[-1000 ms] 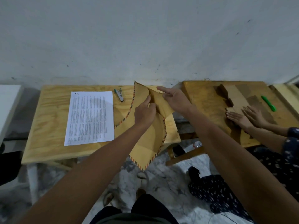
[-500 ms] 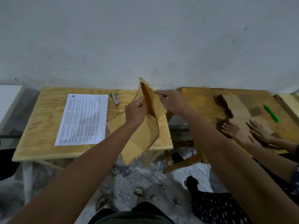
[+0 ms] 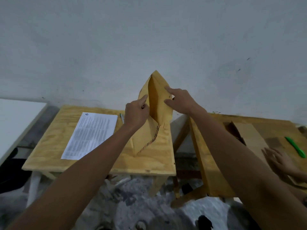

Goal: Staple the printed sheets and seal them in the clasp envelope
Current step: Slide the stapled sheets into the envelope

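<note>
We see our two forearms bare to the frame's edge, without sleeves, watch or rings, our left hand (image 3: 136,114) and right hand (image 3: 181,101) both ungloved with short nails.

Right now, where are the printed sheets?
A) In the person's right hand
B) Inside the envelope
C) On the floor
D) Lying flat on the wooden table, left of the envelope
D: the printed sheets lie flat on the wooden table, while both hands hold the envelope open.
</note>
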